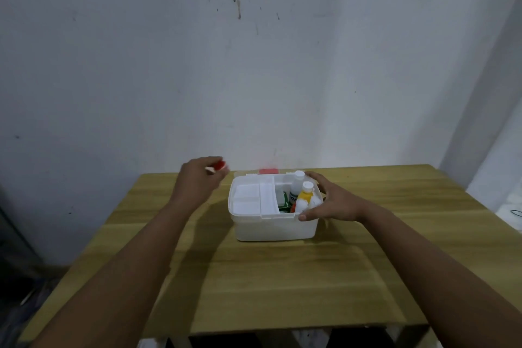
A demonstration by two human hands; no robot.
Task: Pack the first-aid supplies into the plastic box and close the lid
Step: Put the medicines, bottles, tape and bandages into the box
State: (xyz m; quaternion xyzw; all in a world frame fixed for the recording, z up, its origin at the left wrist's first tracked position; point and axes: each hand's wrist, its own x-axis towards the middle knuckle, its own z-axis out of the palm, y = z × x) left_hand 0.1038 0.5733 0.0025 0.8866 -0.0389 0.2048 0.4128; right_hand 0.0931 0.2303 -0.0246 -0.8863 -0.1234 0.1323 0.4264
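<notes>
Step in hand, I reckon: get the small red item point(219, 164) into the plastic box point(275, 227). Best done by bringing it over the open section just inside my right thumb and lowering it beside the bottles point(306, 192), not dropping it. My left hand point(197, 178) is curled closed around that red item, up and left of the box. My right hand point(329, 202) is spread wide, bracing the box's right rim on the bench point(268, 285). Lid not yet shut.
</notes>
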